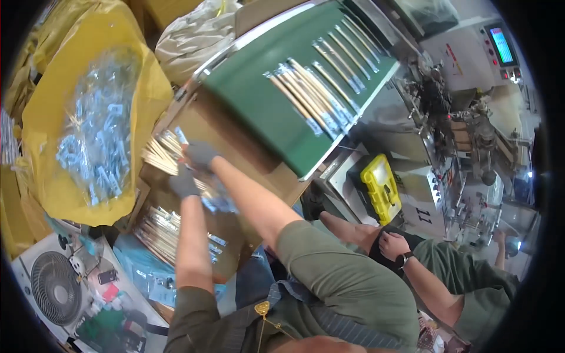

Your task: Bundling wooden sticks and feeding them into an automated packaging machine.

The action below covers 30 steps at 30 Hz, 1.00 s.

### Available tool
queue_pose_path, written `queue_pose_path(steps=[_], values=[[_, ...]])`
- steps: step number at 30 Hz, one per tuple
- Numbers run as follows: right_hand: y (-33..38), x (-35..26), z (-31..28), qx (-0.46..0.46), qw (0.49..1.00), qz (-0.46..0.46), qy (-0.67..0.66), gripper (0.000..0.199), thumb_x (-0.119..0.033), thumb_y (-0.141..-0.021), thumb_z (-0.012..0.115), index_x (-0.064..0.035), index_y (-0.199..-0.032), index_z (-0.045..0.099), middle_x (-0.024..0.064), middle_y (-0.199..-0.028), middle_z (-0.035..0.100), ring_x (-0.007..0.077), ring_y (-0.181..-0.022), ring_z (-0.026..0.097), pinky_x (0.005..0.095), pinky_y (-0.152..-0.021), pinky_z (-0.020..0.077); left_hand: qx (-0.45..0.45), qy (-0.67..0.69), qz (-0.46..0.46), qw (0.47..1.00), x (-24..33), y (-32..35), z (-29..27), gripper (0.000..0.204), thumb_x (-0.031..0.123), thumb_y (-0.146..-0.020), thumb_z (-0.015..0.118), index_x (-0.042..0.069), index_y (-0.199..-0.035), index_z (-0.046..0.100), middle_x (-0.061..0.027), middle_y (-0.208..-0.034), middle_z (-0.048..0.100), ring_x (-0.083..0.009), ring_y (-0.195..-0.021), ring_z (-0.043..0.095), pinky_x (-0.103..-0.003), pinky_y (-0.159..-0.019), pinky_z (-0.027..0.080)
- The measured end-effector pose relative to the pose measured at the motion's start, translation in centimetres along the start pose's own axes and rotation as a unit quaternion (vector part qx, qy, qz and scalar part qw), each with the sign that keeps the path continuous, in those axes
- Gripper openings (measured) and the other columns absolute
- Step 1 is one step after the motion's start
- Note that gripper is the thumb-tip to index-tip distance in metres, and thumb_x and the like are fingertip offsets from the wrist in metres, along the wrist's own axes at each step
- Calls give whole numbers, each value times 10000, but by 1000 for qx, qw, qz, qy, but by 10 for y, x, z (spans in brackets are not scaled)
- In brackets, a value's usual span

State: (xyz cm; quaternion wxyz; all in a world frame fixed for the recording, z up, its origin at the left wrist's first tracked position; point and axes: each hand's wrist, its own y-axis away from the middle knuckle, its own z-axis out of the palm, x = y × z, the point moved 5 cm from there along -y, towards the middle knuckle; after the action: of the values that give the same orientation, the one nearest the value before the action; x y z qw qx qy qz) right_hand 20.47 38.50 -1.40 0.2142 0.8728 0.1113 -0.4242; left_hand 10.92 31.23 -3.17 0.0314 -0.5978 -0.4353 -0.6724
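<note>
Both my hands wear grey gloves and meet at the left of a brown cardboard surface. My left hand [185, 181] is closed round a bundle of wrapped chopsticks [160, 156], pale sticks in clear film with blue print. Just above it, my right hand [203, 154] has its fingers closed at the bundle's upper right end; the fingertips are partly hidden. Below my left hand, more of the blue-printed wrappers show, smeared by motion. A pile of wrapped chopsticks [159, 235] lies beside my left forearm.
A green conveyor belt [247, 76] carries spaced chopstick packs [309, 97]. Far left, a yellow sack [41, 159] holds many clear, blue-printed wrappers. Right are machinery [482, 135], a yellow case [379, 188] and a seated person's hand [393, 245]. A fan [56, 288] stands lower left.
</note>
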Motion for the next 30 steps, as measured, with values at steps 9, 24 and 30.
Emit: queue_pose_path(steps=[9,24,30], values=[[93,39,-113,98,922,87,-363,302,-288,-860,483,-43,-1009,576,72,-863,579,150,-827,524,286,-769,418,53,-220,184,957,56,57,-65,551,398,-730,670,-115,-915,595,-187,-824,626,-216,-758,572,-347,-674,441],[70,143,-268,149,958,69,-234,479,-373,-849,536,-15,-1167,541,72,-1055,595,152,-984,533,283,-886,389,-205,-60,-72,974,-23,29,125,765,596,-718,572,-61,-1105,518,-210,-933,619,-315,-934,572,-392,-830,406],[95,119,-265,127,906,66,-399,478,-310,-887,469,38,-1215,464,114,-1205,508,208,-1150,460,324,-958,344,-4,-215,66,974,-16,38,99,455,384,-777,612,-7,-1009,614,-134,-956,628,-284,-793,572,-361,-764,430]])
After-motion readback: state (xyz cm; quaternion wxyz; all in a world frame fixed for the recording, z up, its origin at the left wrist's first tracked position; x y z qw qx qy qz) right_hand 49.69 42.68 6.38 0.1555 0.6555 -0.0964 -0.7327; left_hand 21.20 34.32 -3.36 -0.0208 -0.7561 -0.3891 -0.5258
